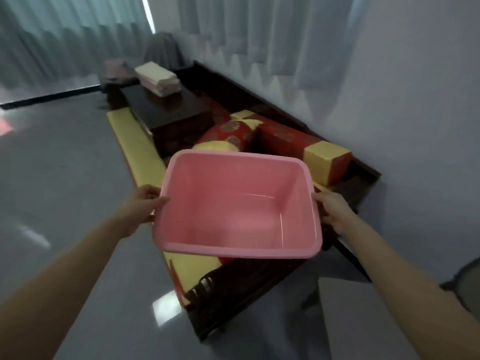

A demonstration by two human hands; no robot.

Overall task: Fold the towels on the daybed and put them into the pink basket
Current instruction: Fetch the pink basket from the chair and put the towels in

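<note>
Gripping the pink basket (235,250) by its two short rims, the left hand (148,201) and right hand (333,213) hold it tilted over the near end of the daybed (235,283). The thumbs lie on top, and the fingers curl under the lip, mostly hidden. Whether its base touches the daybed cannot be told. Just beyond the fingers, its far wall covers part of the red and yellow bolsters (307,141). Farther off, folded towels (158,77) sit stacked on a dark low worktop (168,113). Past them, a pinkish heap (115,70) and a grey draped shape (163,49) are too blurred to name.
</note>
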